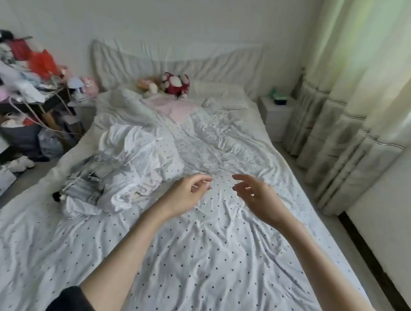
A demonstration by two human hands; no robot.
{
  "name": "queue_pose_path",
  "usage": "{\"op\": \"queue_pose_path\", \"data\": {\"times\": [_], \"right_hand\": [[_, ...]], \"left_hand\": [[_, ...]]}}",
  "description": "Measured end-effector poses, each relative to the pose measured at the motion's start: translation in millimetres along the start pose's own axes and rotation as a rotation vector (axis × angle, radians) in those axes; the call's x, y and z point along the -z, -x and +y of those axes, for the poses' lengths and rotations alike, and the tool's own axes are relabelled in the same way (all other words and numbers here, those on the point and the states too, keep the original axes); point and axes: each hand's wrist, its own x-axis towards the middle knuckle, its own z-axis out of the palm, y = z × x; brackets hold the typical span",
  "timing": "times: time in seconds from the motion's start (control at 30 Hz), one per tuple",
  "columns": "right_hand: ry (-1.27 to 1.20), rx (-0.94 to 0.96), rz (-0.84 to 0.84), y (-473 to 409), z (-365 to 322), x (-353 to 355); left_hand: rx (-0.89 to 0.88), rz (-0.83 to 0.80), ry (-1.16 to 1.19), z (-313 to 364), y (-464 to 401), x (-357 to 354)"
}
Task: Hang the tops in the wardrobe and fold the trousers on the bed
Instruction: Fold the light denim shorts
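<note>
Both hands up over the bed, nothing grabbed yet

Nearest: the left hand (187, 192) and right hand (257, 194) hover just above the polka-dot sheet (193, 262), fingers loosely curled and holding nothing, probably about to reach for laundry. To their left the clothes sit dumped in a heap: grey trousers (87, 181) half under crumpled white tops (132, 155), so nothing's sorted. Further back there's a pink cloth (176, 108), then plush toys (170, 83) at the headboard. Can't see the wardrobe from here.
</note>
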Motion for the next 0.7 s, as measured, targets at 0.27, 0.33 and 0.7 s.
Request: {"op": "queue_pose_path", "data": {"times": [0.27, 0.33, 0.7], "right_hand": [[-0.003, 0.212, -0.352, -89, -71, -121], [-0.001, 0.23, -0.408, -108, -85, -152], [0.12, 0.128, -0.515, -244, -129, -340]], "left_hand": [[0.267, 0.274, 0.062, -107, 45, 94], [0.305, 0.288, 0.068, -137, 49, 115], [0.492, 0.192, -0.002, -355, 2, 221]]}}
